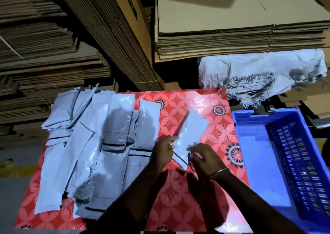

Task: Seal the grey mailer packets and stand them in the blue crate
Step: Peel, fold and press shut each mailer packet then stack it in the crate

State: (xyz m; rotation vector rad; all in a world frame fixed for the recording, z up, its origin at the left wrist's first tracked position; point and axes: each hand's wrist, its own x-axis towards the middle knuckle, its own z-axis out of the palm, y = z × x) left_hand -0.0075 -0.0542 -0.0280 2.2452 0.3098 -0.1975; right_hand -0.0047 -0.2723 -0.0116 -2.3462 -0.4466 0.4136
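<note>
One grey mailer packet [189, 132] is lying flat and angled on the red patterned table [196, 99] — its near end unsealed. More packets [92, 144] are overlapping at left; the blue crate [253, 144] is sitting at right.

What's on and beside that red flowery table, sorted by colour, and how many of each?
Grey: about 12 overlapping mailer packets in the pile, exact count unclear, plus 1 packet held by both hands
Blue: 1 crate
White: 1 cloth
Total: about 15
</note>
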